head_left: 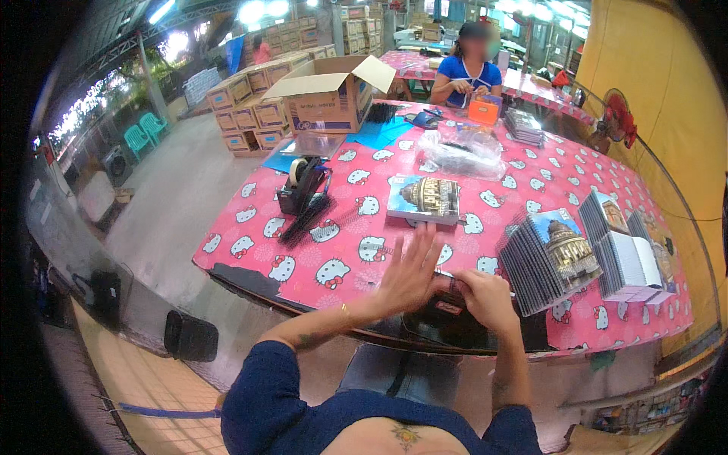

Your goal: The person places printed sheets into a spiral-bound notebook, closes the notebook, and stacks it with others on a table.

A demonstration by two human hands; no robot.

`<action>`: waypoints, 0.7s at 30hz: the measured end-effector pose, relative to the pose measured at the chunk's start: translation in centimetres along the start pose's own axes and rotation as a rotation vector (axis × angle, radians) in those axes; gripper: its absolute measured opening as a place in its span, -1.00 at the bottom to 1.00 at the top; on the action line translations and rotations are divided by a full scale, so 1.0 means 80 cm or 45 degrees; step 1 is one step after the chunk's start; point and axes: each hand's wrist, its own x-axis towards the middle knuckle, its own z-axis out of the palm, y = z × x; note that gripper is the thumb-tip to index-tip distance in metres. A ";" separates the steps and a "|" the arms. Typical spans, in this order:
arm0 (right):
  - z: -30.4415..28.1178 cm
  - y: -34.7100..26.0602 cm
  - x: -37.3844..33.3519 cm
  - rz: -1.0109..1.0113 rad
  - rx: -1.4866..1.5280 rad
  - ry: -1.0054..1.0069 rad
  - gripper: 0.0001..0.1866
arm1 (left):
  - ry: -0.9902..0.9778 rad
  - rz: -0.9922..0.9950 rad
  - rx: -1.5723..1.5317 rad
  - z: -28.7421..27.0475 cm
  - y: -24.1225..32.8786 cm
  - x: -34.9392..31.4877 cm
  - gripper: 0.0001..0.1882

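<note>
My left hand (413, 269) is open, its fingers stretched forward just short of a stack of notebooks (423, 199) with a domed building on the cover. My right hand (485, 297) is closed around a slim, light-coloured tool (444, 273), whose kind I cannot make out. The tool's near part is hidden in the fingers. Below both hands, at the table's front edge, is a black device (441, 307) with a small red label. On the right stand stacks of spiral-bound notebooks (565, 246) and more notebooks with white page edges (626, 262).
A black tape dispenser (299, 189) and black binding coils (309, 224) lie left on the pink patterned tablecloth (258, 220). Beyond are a clear plastic bag (466, 155), an open carton (326, 98) and a co-worker (469, 72) in blue. A red fan (618, 117) stands right.
</note>
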 end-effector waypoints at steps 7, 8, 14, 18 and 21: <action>-0.006 0.012 -0.029 0.065 -0.176 0.012 -0.78 | -0.035 -0.027 0.175 -0.013 0.003 0.024 -0.15; -0.007 0.018 -0.022 0.047 -0.164 0.014 -0.77 | -0.053 0.066 0.099 -0.010 0.006 0.016 -0.15; -0.005 0.019 -0.024 0.048 -0.103 -0.004 -0.73 | -0.149 0.170 0.045 -0.021 -0.003 0.039 -0.14; -0.008 0.018 -0.021 0.079 -0.062 -0.055 -0.70 | -0.228 0.297 -0.139 -0.006 -0.004 0.011 -0.13; -0.011 0.019 -0.022 0.119 -0.076 -0.049 -0.64 | -0.048 0.414 -0.190 -0.011 0.005 0.009 -0.13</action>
